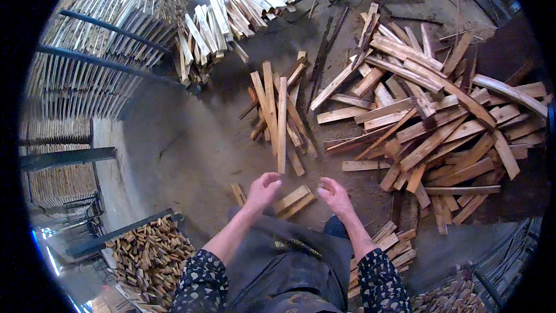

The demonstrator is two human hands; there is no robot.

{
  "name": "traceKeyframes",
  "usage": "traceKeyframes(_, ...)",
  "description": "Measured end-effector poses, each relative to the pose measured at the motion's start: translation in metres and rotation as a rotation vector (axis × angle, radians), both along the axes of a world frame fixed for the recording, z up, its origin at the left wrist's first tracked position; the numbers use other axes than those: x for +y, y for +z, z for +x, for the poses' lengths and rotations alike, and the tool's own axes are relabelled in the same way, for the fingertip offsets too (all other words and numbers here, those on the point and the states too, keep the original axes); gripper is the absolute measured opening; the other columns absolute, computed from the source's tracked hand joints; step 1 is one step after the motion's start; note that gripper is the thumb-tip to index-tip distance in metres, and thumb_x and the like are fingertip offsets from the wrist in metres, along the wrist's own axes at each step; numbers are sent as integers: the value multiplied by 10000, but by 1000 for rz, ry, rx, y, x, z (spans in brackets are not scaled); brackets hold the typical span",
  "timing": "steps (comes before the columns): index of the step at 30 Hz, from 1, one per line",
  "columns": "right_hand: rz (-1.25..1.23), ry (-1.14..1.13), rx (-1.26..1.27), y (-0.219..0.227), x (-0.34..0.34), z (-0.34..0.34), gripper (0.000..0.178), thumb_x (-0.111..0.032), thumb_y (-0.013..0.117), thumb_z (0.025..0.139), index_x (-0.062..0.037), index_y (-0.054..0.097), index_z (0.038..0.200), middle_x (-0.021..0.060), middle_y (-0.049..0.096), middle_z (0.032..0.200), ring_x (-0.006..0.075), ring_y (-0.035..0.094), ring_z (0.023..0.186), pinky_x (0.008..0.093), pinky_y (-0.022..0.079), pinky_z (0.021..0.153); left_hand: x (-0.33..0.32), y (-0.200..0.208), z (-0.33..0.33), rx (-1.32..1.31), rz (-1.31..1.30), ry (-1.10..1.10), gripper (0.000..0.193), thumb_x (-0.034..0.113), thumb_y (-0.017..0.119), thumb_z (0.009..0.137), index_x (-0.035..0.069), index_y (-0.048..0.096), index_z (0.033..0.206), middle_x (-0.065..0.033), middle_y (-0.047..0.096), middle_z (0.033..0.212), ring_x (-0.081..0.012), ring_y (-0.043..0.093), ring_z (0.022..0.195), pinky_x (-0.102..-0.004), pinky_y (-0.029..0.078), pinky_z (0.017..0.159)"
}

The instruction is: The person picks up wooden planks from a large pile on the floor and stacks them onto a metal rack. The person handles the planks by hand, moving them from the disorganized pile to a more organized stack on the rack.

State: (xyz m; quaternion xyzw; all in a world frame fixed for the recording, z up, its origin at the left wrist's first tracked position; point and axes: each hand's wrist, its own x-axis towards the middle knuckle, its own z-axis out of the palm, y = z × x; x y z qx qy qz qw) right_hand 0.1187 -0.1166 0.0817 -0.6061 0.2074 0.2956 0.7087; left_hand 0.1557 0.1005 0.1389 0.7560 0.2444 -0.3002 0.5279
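In front of my body, my left hand [266, 190] is loosely curled, with nothing seen in its fingers. Its fingertips lie close to the near end of a long wooden slat [282, 130]; whether they touch cannot be made out. That slat tops a small loose heap of slats [267, 101] on the floor. To the right, apart from it, my right hand [336, 196] is half curled with its thumb and fingers apart, holding nothing visible. Between and below the hands are short pale boards [294, 202]. The dark apron [284, 261] hides what lies beneath me.
A large jumbled pile of boards [428, 116] covers the right. Pale slats [231, 17] lie in a row at the far side. Tall stacks of slats [87, 64] behind dark metal bars [110, 62] line the left. A bin of wood pieces [147, 255] stands at lower left.
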Motion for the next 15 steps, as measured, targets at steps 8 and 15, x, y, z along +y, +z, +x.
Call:
traceKeyframes(8,-280,111,-61,-130,86,82,787,-262,697,654,-1,296,1278,194,351,1272,276,346,1187,368,286,981,147,-205,144,-268,420,-336,390,207,576,749,-11,512,1065,-186,566,999,-282,552,917,-350,436,792)
traceKeyframes(15,-630,156,-343,-295,137,179,897,-303,682,628,27,193,1303,231,284,1303,333,276,1224,380,239,1010,264,-372,252,-542,710,-634,606,381,541,793,-71,400,1170,-267,457,1132,-385,426,1064,-405,340,907)
